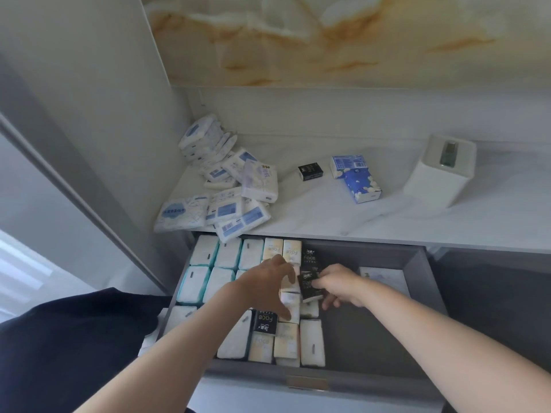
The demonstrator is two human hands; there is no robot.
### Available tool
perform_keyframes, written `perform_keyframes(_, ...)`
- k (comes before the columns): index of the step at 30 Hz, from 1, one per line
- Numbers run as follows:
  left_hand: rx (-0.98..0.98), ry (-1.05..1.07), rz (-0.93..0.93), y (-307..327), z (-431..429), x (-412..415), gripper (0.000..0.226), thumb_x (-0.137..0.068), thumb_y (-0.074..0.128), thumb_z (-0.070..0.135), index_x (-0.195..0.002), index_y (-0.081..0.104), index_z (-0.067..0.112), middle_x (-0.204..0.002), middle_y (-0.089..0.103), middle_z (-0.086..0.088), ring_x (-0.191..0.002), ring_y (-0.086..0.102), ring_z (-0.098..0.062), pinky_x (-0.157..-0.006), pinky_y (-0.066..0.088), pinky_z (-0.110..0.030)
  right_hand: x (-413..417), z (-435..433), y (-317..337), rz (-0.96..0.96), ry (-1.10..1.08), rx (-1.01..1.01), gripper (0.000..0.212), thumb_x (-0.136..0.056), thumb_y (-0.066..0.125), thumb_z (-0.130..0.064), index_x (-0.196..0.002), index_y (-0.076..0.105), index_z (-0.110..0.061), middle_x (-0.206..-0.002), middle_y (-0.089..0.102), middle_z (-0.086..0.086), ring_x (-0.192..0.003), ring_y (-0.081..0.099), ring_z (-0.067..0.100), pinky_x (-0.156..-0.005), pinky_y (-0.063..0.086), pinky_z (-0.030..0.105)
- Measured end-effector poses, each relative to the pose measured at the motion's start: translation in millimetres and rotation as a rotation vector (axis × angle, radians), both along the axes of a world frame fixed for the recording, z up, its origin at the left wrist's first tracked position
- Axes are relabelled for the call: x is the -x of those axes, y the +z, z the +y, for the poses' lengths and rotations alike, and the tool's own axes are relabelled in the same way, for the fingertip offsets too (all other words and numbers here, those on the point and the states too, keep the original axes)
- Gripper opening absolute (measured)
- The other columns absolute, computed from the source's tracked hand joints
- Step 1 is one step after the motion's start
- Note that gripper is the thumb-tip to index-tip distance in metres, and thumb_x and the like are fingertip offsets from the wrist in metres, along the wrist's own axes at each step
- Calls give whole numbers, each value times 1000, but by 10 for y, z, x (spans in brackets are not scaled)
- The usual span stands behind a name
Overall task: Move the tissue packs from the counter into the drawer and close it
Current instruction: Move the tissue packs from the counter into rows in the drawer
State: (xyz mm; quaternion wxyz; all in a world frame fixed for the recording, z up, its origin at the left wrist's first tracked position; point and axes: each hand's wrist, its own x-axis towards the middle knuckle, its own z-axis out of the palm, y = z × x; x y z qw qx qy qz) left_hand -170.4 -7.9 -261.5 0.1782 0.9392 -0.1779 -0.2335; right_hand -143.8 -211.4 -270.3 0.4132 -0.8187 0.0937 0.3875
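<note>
A wall panel [328,40] of glossy cream stone with amber veins fills the far wall. Below it runs a plain white strip [357,111], which meets the pale, faintly veined counter [387,228] spanning the alcove. On the left a tall, flat, light grey side panel [104,99] closes the alcove, and a darker grey frame edge [74,180] slants along its near side. Beyond that edge, at the near left, a bright patch [21,263] of light shows pale bands. Under the counter on the right, a dark grey cabinet front [492,293] lies in shade.
</note>
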Motion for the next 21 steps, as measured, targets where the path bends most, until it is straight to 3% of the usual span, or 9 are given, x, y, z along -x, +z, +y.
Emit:
perform_keyframes(3,-234,-155,194,33,100,26,69,-61,90,41,-118,51,28,-123,49,4,-101,56,-18,-85,53,-35,-5,-5,-90,15,-30,147,19,-100,50,-9,-114,54,3,-78,69,17,-41,56,16,-33,29,17)
perform_keyframes(5,-326,-217,180,1,111,57,69,-61,90,37,-117,50,29,-120,53,2,-102,59,-22,-83,55,-39,11,38,-116,11,-65,183,20,-98,51,-13,-111,57,1,-77,74,19,-42,56,19,-34,29,17)
perform_keyframes(7,-360,-245,86,-29,73,68,65,-65,87,34,-117,50,29,-117,56,2,-105,57,-22,-82,50,-35,27,72,-136,-90,13,215,14,-98,56,-23,-101,61,-10,-83,76,12,-51,67,20,-37,35,19)
perform_keyframes(9,-295,-218,18,-17,18,51,59,-68,82,33,-117,49,30,-115,57,4,-103,55,-20,-77,46,-31,46,74,-134,-194,102,256,11,-98,58,-29,-91,59,-21,-87,74,5,-55,69,16,-39,38,21)
perform_keyframes(11,-179,-155,-22,7,-55,35,54,-70,78,38,-116,49,31,-112,58,6,-100,55,-17,-76,47,-31,52,54,-142,-199,107,220,4,-97,58,-27,-94,59,-24,-91,70,2,-57,69,16,-40,38,21)
perform_keyframes(16,72,-118,-102,-54,-371,132,46,-73,75,46,-110,58,24,-108,60,6,-97,55,-15,-83,52,-36,10,-7,-157,-154,21,178,16,-93,48,-13,-91,64,-17,-92,72,9,-69,73,26,-42,49,27)
perform_keyframes(18,89,-157,-126,-117,-491,150,45,-75,74,45,-111,59,21,-109,60,3,-100,54,-15,-85,50,-35,5,-34,-174,-120,-29,159,15,-87,55,-10,-101,60,-12,-93,71,13,-75,71,28,-43,53,30)
perform_keyframes(21,-55,-259,-257,-239,-569,112,43,-77,72,44,-112,59,23,-111,59,2,-106,50,-18,-91,42,-34,-4,-67,-189,-75,-112,131,49,-84,58,-4,-128,43,-17,-114,57,8,-98,62,31,-47,54,31)
